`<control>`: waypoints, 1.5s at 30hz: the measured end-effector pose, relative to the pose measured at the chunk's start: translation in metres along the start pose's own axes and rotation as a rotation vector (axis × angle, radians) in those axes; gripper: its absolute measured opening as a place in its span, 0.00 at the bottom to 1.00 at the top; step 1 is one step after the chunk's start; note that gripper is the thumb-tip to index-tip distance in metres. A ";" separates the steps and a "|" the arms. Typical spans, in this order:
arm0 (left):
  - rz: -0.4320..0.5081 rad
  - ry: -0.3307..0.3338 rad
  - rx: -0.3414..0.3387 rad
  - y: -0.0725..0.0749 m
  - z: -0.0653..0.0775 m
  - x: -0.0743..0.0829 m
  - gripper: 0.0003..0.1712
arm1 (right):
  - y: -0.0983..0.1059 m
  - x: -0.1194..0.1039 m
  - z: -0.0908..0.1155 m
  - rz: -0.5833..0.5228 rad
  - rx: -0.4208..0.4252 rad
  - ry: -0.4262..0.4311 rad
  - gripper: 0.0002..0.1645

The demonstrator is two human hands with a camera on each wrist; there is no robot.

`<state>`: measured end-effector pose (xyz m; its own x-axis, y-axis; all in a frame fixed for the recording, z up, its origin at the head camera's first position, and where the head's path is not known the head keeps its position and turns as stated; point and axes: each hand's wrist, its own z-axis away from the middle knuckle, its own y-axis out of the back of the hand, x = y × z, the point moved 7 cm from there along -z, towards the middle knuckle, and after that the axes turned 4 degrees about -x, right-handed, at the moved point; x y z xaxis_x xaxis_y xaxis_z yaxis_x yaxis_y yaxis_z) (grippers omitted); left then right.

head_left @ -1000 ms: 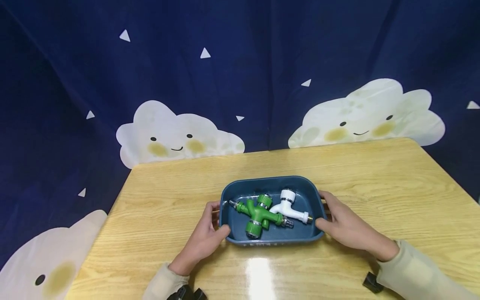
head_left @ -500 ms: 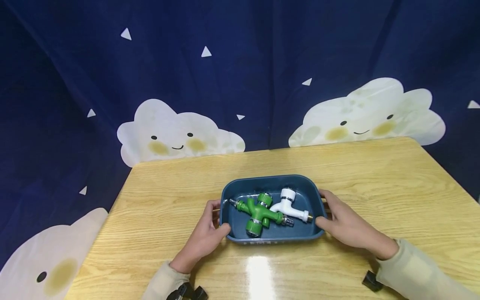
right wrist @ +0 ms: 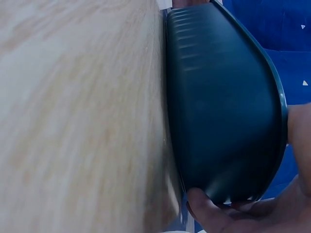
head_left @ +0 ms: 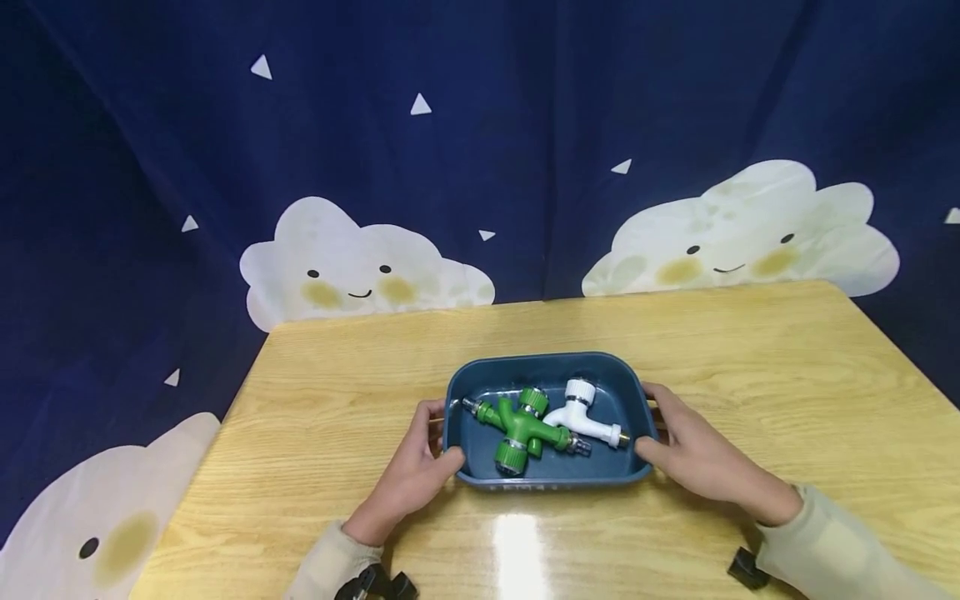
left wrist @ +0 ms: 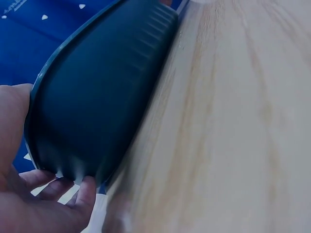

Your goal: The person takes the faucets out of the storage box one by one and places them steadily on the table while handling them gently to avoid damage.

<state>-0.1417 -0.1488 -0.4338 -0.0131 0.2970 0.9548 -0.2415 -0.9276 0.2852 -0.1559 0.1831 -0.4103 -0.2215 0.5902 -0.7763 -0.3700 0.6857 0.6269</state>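
Bin [head_left: 525, 369], mouth-up, long axis btwn L hand [head_left: 416, 477] & R hand [head_left: 693, 454]

Behind the wooden table [head_left: 337, 375], I face a dark blue curtain [head_left: 517, 158]. On it, 2 smiling white clouds [head_left: 345, 258] show past the table's far edge, 1 more cloud [head_left: 56, 508] left of the table, white triangles [head_left: 421, 105] beyond.

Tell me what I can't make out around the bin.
White tap: its left end, head view, hidden behind the green tap.
Both taps: wrist views, hidden by the wall of the bin.
Left hand and right hand: some fingertips, head view, hidden by the bin.
Left sleeve: head view, cut off by the bottom edge.
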 end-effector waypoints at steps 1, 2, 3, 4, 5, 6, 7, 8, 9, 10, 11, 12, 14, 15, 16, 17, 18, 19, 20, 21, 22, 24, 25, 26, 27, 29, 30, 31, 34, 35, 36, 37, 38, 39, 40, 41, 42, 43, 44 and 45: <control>-0.001 0.002 0.005 0.000 0.001 0.000 0.35 | -0.001 0.000 0.000 -0.005 -0.004 0.003 0.43; 0.000 0.003 0.011 0.001 0.002 -0.001 0.34 | -0.002 0.000 -0.001 -0.010 -0.009 0.004 0.43; 0.001 0.009 0.014 0.001 0.003 -0.002 0.34 | -0.003 0.001 -0.001 -0.017 -0.014 0.003 0.43; 0.006 0.013 0.015 0.001 0.004 -0.003 0.34 | -0.003 0.001 -0.001 -0.020 -0.019 0.004 0.44; 0.008 0.020 0.017 0.001 0.005 -0.005 0.34 | -0.004 0.001 -0.001 -0.023 -0.022 0.006 0.44; 0.013 0.022 0.018 0.001 0.005 -0.005 0.33 | -0.004 0.001 -0.001 -0.023 -0.023 0.010 0.43; 0.014 0.022 0.020 0.001 0.005 -0.006 0.33 | -0.004 0.001 -0.001 -0.022 -0.021 0.010 0.43; 0.014 0.021 0.019 0.000 0.004 -0.006 0.33 | -0.004 0.002 -0.001 -0.020 -0.019 0.012 0.43; 0.016 0.019 0.017 0.000 0.004 -0.006 0.33 | -0.003 0.002 -0.001 -0.017 -0.016 0.011 0.43; 0.015 0.013 0.016 0.000 0.003 -0.005 0.33 | -0.002 0.001 -0.001 -0.013 -0.013 0.014 0.43; 0.012 0.007 0.016 0.000 0.002 -0.005 0.33 | -0.001 0.001 -0.001 -0.012 -0.011 0.013 0.43; 0.013 -0.002 0.016 0.000 0.001 -0.004 0.33 | 0.000 0.001 -0.001 -0.012 -0.010 0.010 0.43; 0.014 -0.013 0.011 0.000 -0.001 -0.002 0.32 | 0.001 0.001 -0.001 -0.010 -0.011 0.006 0.43; 0.015 -0.019 0.009 0.000 -0.001 -0.001 0.32 | 0.001 0.001 -0.001 -0.010 -0.011 -0.001 0.43; 0.012 -0.021 0.007 0.001 -0.002 0.000 0.32 | 0.001 0.001 -0.001 -0.009 -0.011 -0.006 0.43; 0.011 -0.022 0.006 0.001 -0.002 0.000 0.32 | 0.001 0.002 -0.001 -0.009 -0.012 -0.011 0.43; 0.009 -0.023 0.005 0.001 -0.002 0.000 0.32 | 0.001 0.002 -0.001 -0.008 -0.012 -0.015 0.43; 0.009 -0.022 0.004 0.001 -0.003 0.000 0.32 | 0.001 0.002 -0.001 -0.008 -0.012 -0.015 0.43; 0.008 -0.022 0.005 0.001 -0.003 0.000 0.31 | 0.001 0.003 -0.001 -0.008 -0.011 -0.015 0.43; 0.008 -0.021 0.005 0.001 -0.003 0.000 0.31 | 0.001 0.002 -0.001 -0.008 -0.010 -0.015 0.43; 0.008 -0.016 0.010 0.001 -0.003 0.000 0.31 | 0.002 0.002 -0.001 -0.005 -0.009 -0.010 0.43; 0.006 -0.008 0.026 0.002 -0.004 0.000 0.31 | 0.002 0.002 -0.001 0.000 -0.008 -0.003 0.43; 0.006 -0.002 0.034 0.003 -0.004 0.000 0.30 | 0.003 0.001 -0.002 0.000 -0.008 0.001 0.43; 0.003 0.003 0.043 0.003 -0.004 0.000 0.30 | 0.003 0.001 -0.002 0.002 -0.008 -0.001 0.43; 0.004 0.008 0.050 0.004 -0.004 0.000 0.29 | 0.003 0.002 -0.002 0.005 -0.007 -0.003 0.43; 0.008 0.012 0.062 0.005 -0.004 -0.001 0.28 | 0.002 0.002 -0.002 -0.001 -0.008 -0.008 0.44; 0.009 0.012 0.064 0.005 -0.004 0.000 0.28 | 0.002 0.003 -0.003 -0.006 -0.008 -0.010 0.44; 0.012 0.013 0.062 0.005 -0.004 0.000 0.28 | 0.002 0.003 -0.003 -0.010 -0.007 -0.012 0.44; 0.019 0.010 0.062 0.005 -0.003 0.002 0.28 | 0.003 0.004 -0.002 -0.021 -0.004 -0.016 0.44; 0.019 0.011 0.064 0.004 -0.004 0.003 0.28 | 0.003 0.004 -0.002 -0.022 -0.002 -0.014 0.44; 0.022 0.013 0.063 0.004 -0.004 0.003 0.29 | 0.004 0.004 -0.002 -0.022 0.000 -0.014 0.44; 0.026 0.016 0.063 0.004 -0.004 0.004 0.29 | 0.004 0.004 -0.002 -0.024 0.002 -0.013 0.43; 0.027 0.019 0.064 0.004 -0.004 0.004 0.30 | 0.004 0.004 -0.002 -0.027 0.002 -0.012 0.43; 0.023 0.026 0.066 0.004 -0.004 0.003 0.30 | 0.004 0.004 -0.002 -0.027 0.004 -0.011 0.43; 0.020 0.031 0.068 0.004 -0.004 0.003 0.30 | 0.004 0.004 -0.002 -0.032 0.003 -0.010 0.42; 0.017 0.037 0.071 0.004 -0.004 0.003 0.30 | 0.004 0.004 -0.002 -0.038 0.000 -0.008 0.42; 0.009 0.042 0.078 0.005 -0.004 0.002 0.30 | 0.003 0.004 -0.001 -0.040 -0.002 -0.006 0.42; -0.001 0.044 0.086 0.006 -0.004 0.003 0.30 | 0.003 0.004 -0.001 -0.045 -0.004 -0.004 0.42; -0.007 0.045 0.091 0.006 -0.004 0.003 0.30 | 0.003 0.003 -0.001 -0.048 -0.007 -0.003 0.42; -0.012 0.046 0.095 0.006 -0.004 0.003 0.30 | 0.003 0.003 -0.001 -0.051 -0.008 -0.002 0.42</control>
<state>-0.1471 -0.1529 -0.4292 -0.0560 0.3162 0.9470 -0.1492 -0.9405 0.3052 -0.1585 0.1865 -0.4111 -0.2003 0.5559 -0.8068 -0.3879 0.7112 0.5863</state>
